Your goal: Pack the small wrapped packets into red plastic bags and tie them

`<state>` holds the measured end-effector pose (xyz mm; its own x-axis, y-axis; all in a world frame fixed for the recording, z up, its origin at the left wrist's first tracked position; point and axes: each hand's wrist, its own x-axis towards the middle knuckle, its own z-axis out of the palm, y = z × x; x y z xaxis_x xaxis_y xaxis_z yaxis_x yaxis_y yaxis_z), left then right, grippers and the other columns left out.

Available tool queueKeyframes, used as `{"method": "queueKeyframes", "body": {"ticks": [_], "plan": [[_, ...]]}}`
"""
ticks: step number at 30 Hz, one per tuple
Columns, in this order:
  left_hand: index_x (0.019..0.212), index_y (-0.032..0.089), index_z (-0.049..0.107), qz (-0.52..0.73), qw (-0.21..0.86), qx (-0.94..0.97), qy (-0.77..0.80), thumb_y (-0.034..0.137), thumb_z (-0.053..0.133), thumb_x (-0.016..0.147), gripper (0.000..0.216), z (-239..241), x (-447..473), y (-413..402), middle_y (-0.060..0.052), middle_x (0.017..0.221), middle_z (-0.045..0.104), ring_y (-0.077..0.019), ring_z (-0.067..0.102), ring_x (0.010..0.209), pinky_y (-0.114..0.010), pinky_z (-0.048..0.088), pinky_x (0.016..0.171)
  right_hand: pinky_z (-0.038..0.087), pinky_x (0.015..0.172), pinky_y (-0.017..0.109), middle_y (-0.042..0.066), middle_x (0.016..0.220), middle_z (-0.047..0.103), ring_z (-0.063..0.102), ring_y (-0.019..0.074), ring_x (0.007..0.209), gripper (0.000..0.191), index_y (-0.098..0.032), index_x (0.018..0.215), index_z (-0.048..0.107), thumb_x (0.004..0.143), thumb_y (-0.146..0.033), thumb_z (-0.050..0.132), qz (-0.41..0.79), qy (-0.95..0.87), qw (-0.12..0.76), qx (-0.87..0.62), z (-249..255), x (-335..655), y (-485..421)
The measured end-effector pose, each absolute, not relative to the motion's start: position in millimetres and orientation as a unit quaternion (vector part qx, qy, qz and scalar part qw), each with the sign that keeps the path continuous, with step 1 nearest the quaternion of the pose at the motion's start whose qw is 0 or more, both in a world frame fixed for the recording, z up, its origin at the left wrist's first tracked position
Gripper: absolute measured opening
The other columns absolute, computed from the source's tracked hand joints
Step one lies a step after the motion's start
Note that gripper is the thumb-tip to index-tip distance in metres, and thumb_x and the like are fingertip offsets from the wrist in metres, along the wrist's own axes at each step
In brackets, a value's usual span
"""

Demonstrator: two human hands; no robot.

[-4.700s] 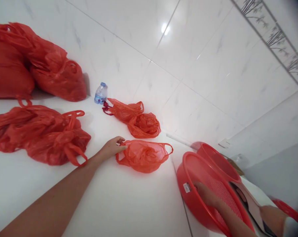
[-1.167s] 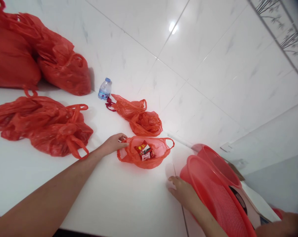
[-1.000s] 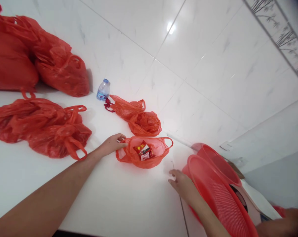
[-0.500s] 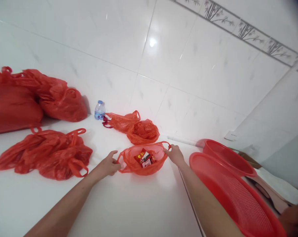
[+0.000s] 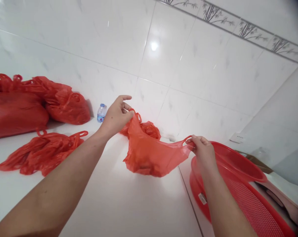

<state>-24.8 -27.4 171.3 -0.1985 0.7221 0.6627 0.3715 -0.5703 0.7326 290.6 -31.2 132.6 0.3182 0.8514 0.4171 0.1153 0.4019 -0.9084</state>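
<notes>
A thin red plastic bag (image 5: 151,154) is stretched between my two hands above the white table. My left hand (image 5: 118,113) pinches its left handle, with the index finger reaching out past the bag. The right handle is gripped by the closed fingers of my right hand (image 5: 203,149). Dark shapes show through the bag's lower part; the packets inside are hidden by its front side. Directly behind lie more crumpled red bags (image 5: 150,130), partly covered by the held one.
Another heap of red bags (image 5: 47,149) lies on the left, with full red bags (image 5: 17,112) behind it. A small water bottle (image 5: 101,113) stands against the tiled wall. On the right are red plastic baskets (image 5: 247,197) and a pink-handled object (image 5: 274,197).
Both hands have risen and moved apart, lifting the bag by its handles. Its mouth, open with packets showing before, is now pulled taut and tilted up on the left.
</notes>
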Motion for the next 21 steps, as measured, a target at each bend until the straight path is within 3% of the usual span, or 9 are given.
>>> {"method": "queueKeyframes", "body": {"ticks": [5, 11, 15, 19, 21], "plan": [[0.108, 0.024, 0.058, 0.560, 0.074, 0.673, 0.477, 0.019, 0.053, 0.074, 0.035, 170.9, -14.8, -24.0, 0.002, 0.084, 0.059, -0.0114, 0.053, 0.065, -0.025, 0.043, 0.061, 0.046, 0.063, 0.023, 0.002, 0.073, 0.061, 0.055, 0.0120, 0.071, 0.029, -0.017, 0.065, 0.057, 0.075, -0.043, 0.065, 0.299, -0.555, 0.610, -0.481, 119.5, 287.0, -34.9], [0.111, 0.023, 0.056, 0.622, 0.084, 0.636, 0.448, 0.022, 0.054, 0.076, 0.035, 179.2, -14.4, -30.0, 0.001, 0.085, 0.058, -0.0100, 0.052, 0.063, -0.023, 0.044, 0.058, 0.046, 0.062, 0.024, 0.003, 0.075, 0.062, 0.055, 0.0124, 0.068, 0.028, -0.017, 0.068, 0.059, 0.079, -0.043, 0.061, 0.299, -0.574, 0.620, -0.444, 130.0, 278.0, -46.2], [0.116, 0.025, 0.052, 0.624, 0.124, 0.645, 0.423, 0.028, 0.058, 0.075, 0.041, 171.8, -22.1, -38.5, 0.001, 0.089, 0.057, -0.0114, 0.054, 0.068, -0.025, 0.047, 0.062, 0.048, 0.070, 0.028, 0.003, 0.085, 0.066, 0.059, 0.0146, 0.074, 0.024, -0.020, 0.080, 0.064, 0.077, -0.044, 0.062, 0.264, -0.583, 0.621, -0.453, 117.1, 276.7, -43.1], [0.130, 0.029, 0.039, 0.563, 0.181, 0.661, 0.463, 0.039, 0.066, 0.071, 0.065, 131.2, -39.5, -37.9, -0.005, 0.117, 0.054, -0.0195, 0.057, 0.097, -0.035, 0.050, 0.082, 0.048, 0.083, 0.034, 0.008, 0.114, 0.061, 0.058, 0.0227, 0.102, 0.042, -0.023, 0.108, 0.058, 0.072, -0.042, 0.066, 0.293, -0.583, 0.598, -0.465, 70.5, 279.9, -26.9], [0.135, 0.031, 0.031, 0.549, 0.211, 0.660, 0.467, 0.042, 0.068, 0.070, 0.076, 100.4, -50.9, -34.2, -0.008, 0.133, 0.044, -0.0244, 0.047, 0.120, -0.038, 0.045, 0.093, 0.048, 0.088, 0.038, 0.010, 0.124, 0.055, 0.053, 0.0255, 0.113, 0.049, -0.024, 0.118, 0.051, 0.076, -0.047, 0.061, 0.306, -0.592, 0.589, -0.457, 42.2, 281.7, -21.1]]}}
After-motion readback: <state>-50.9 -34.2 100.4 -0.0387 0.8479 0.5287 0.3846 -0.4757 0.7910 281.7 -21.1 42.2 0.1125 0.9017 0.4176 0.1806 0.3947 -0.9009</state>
